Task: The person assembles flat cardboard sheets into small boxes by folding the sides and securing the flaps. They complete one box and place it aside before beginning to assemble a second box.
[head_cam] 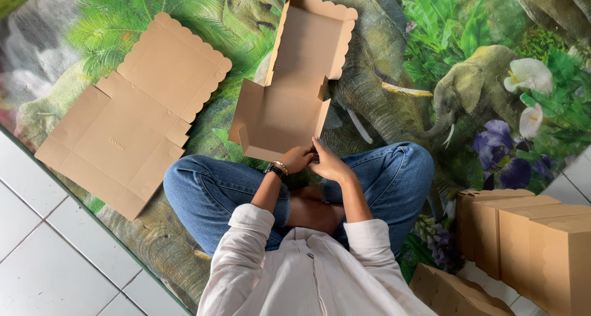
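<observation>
grip: left hand point(297, 158) and right hand point(328, 164) pinch the near wall of the half-folded cardboard box point(289, 100) at frame centre | step: raising walls | next likely needs side flaps tucked | flat box blank point(132, 116) upper left | finished boxes point(529, 242) lower right | printed jungle mat point(431, 57) beneath

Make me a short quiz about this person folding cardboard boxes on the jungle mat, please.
1. True or false: the flat cardboard box blank lies on the white tiled floor.
2. Which part of the half-folded cardboard box do the left hand and right hand touch? A) the far scalloped lid B) the near edge C) nothing
3. Where do the finished cardboard boxes stand in the view?

Key
1. False: it lies on the elephant-print mat.
2. B
3. At the lower right, beside the person's knee.
</observation>
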